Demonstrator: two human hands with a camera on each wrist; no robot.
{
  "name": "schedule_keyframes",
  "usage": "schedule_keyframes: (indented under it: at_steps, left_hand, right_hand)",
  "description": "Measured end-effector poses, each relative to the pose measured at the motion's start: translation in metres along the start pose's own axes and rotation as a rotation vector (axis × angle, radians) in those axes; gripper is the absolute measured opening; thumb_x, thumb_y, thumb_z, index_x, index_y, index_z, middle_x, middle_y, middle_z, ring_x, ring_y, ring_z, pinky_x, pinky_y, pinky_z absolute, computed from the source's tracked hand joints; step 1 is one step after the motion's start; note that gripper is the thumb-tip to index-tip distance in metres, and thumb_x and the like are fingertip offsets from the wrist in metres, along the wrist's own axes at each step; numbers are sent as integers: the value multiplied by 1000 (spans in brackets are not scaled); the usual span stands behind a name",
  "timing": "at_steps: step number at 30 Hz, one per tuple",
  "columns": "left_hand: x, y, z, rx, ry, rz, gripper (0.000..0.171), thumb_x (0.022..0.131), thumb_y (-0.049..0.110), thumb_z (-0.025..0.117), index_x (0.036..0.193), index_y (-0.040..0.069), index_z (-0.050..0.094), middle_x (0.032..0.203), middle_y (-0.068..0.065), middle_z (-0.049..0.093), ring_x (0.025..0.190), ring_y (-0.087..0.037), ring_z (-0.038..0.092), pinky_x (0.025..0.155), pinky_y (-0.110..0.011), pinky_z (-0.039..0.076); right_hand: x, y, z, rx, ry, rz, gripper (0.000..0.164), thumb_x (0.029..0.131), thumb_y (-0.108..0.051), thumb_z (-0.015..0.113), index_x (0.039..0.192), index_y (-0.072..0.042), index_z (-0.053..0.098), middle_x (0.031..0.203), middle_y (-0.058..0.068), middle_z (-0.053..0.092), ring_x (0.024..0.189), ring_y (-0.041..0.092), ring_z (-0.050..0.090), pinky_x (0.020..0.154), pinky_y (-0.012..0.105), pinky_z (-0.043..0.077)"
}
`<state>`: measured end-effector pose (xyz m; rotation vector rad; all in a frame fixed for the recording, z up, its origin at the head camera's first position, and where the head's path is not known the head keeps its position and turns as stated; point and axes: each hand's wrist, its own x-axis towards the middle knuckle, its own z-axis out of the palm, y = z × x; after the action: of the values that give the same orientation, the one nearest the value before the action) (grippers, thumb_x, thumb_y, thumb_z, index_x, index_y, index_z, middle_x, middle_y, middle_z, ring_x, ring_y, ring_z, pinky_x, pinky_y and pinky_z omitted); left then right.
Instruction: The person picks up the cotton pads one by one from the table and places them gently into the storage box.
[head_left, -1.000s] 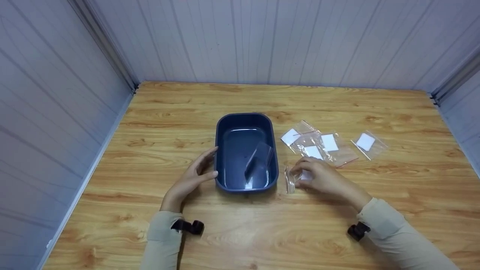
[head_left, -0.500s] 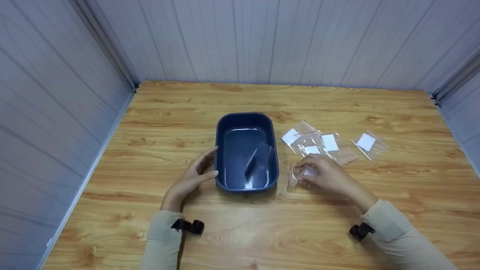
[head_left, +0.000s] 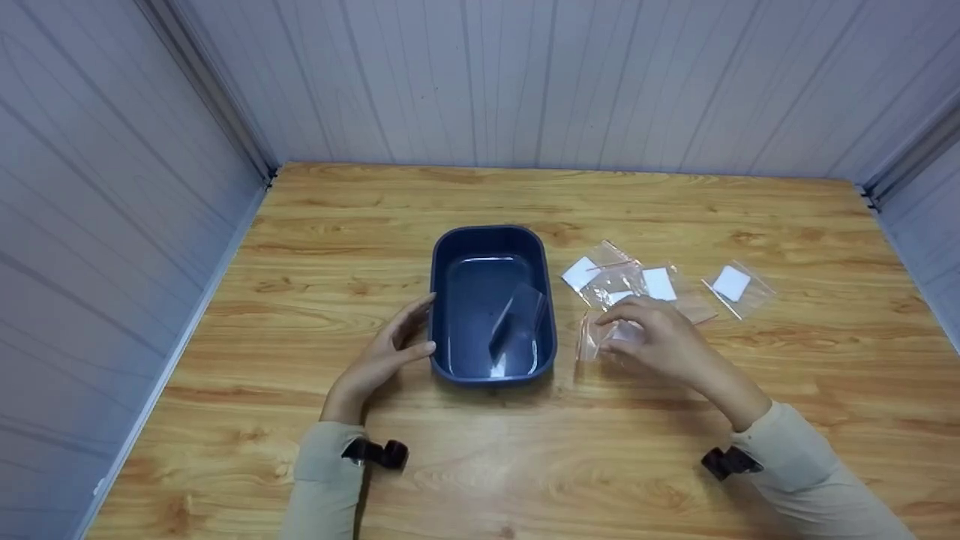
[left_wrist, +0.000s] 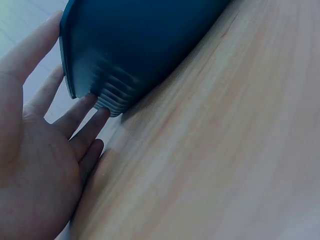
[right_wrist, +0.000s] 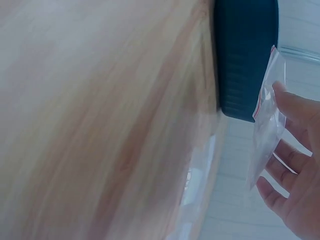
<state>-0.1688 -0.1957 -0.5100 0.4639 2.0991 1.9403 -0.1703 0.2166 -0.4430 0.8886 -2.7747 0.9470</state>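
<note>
My right hand pinches a small clear zip bag between thumb and fingers, raised just to the right of the dark blue plastic bin. A white square shows inside that bag, partly hidden behind the fingers. In the right wrist view the bag hangs upright, its red-edged seal towards the bin. My left hand rests its fingertips and thumb against the bin's left side; the left wrist view has the fingers spread along the wall. Inside the bin, a see-through flat piece leans at the right.
Several clear zip bags with white squares, such as one with a red seal and another, overlap right of the bin. A single bag lies farther right. The wooden table meets panelled walls at the back and sides.
The right hand has lifted the zip bag up from the table and shifted slightly right and away from the body. The left hand and the bin have stayed in place.
</note>
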Motion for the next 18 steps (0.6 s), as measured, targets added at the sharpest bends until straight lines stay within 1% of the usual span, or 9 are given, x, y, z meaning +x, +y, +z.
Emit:
schedule_keyframes:
  at_steps: [4,8,13,15,18]
  left_hand:
    - [0,1,0,0,0,4,67,95,9,66,154,16,35,157,-4,35,145,-20,29,120,-38,20]
    - [0,0,0,-2,-7,13,68,95,8,66,154,15,35,157,-5,34,145,-21,28,120,-38,19]
    - [0,-1,0,0,-5,9,68,94,10,67,155,16,34,157,-5,34,144,-22,29,120,-41,20]
    - [0,-2,0,-3,-8,12,69,94,10,67,155,15,34,157,-6,34,145,-23,29,120,-42,19]
    - [0,-2,0,3,-1,9,69,94,11,68,155,16,34,157,-4,34,144,-22,29,120,-41,20]
  right_hand:
    - [2,-5,-5,15,60,-47,26,76,-11,86,99,-10,74,101,-1,71,100,21,65,90,42,50]
    - [3,-10,-7,43,110,-83,28,74,-10,87,98,-10,74,100,-3,71,100,18,64,92,34,48]
    - [7,-17,-7,66,138,-114,29,74,-10,87,99,-10,74,102,-3,71,102,19,64,95,27,46]
    - [8,-21,-7,77,143,-122,28,74,-9,87,100,-10,74,103,-2,70,102,18,64,95,26,46]
    - [12,-25,-6,92,144,-130,28,76,-10,86,101,-11,74,104,-3,70,102,18,64,95,27,46]
